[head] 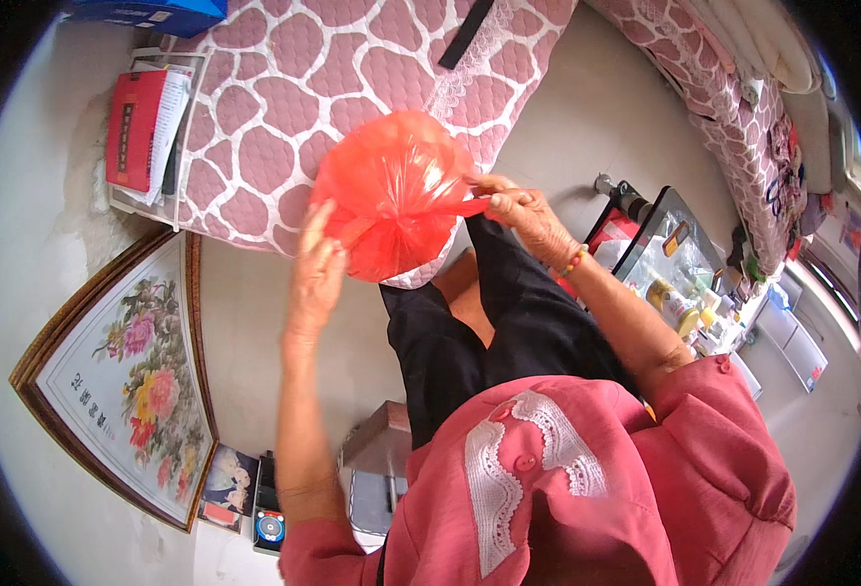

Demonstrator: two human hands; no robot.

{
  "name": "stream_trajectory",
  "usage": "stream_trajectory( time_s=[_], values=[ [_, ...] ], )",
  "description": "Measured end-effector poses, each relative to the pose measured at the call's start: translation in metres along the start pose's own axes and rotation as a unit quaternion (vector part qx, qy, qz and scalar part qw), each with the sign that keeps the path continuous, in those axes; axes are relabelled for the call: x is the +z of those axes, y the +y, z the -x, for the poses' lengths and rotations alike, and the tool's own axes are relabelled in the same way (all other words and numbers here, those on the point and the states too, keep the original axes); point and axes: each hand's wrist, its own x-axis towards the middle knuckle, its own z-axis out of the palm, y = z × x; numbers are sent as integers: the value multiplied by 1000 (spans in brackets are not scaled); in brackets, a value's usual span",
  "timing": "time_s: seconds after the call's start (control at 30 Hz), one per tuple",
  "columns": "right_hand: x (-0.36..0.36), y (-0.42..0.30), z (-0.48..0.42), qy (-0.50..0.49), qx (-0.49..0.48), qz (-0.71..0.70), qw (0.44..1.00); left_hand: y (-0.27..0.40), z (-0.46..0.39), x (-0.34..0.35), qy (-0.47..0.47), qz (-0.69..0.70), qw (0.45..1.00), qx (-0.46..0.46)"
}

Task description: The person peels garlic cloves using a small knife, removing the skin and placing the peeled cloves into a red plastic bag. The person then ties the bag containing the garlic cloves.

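A full, rounded red plastic bag (401, 168) rests at the edge of the bed, just beyond my knees. Its gathered neck faces me, and what it contains cannot be made out through the film. My right hand (522, 212) pinches a pulled-out end of the bag between thumb and fingers. At the bag's left side, my left hand (321, 256) has its fingers against the film; whether it grips an end there is unclear.
The bed bears a pink quilted cover (269, 95) and a black strap (466, 36). A framed flower picture (138, 381) leans on the left wall near a rack of papers (141, 135). To the right stands a cluttered glass-topped table (665, 227).
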Motion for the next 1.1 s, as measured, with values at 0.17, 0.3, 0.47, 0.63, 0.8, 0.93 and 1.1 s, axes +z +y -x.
stream_trajectory(
  time_s=[0.17,0.3,0.47,0.63,0.8,0.93,1.1],
  values=[
    [71,-33,-7,-108,38,-242,963,39,-13,34,170,547,801,-173],
    [83,-88,22,-108,-47,-16,993,104,0,-6,192,556,795,-146],
    [82,-125,53,-140,-85,-120,979,149,36,-41,125,539,826,-110],
    [72,-89,40,-111,-36,14,993,118,26,-13,47,379,911,-158],
    [51,-33,0,5,14,58,998,45,4,11,25,364,917,-163],
    [44,-30,-4,3,8,103,995,36,-11,7,73,516,840,-152],
    [29,10,-22,96,100,-30,990,-17,-31,3,196,638,664,-337]
  ],
)
